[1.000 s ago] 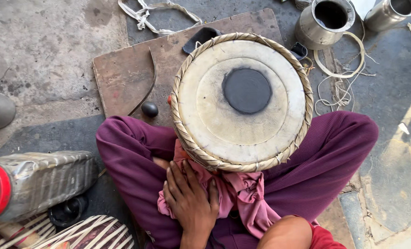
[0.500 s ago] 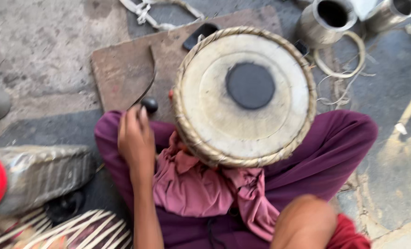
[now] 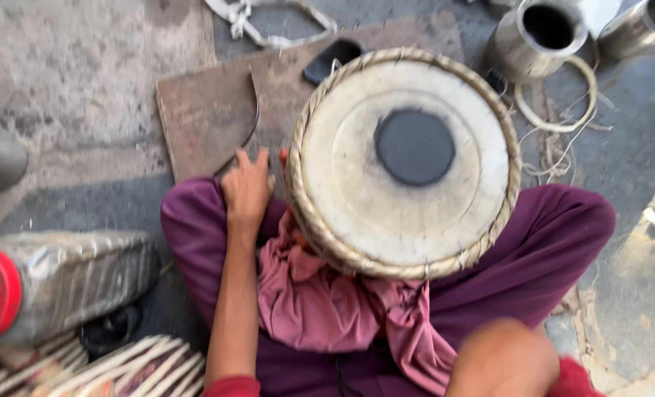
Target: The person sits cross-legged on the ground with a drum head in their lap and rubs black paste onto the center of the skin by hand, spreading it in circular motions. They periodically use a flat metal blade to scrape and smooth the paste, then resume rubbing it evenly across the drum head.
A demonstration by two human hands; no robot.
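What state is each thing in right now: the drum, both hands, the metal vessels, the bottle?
Drum: upright in the lap, skin facing up, on a pink cloth.
Left hand: reaching to the board beside the drum; grip hidden.
Right hand: out of view.
Metal vessels: upright, open-topped.
Bottle: lying on its side, red cap on.

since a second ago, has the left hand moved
Yes. The left hand went from the pink cloth in the lap forward to the wooden board, beside the drum.
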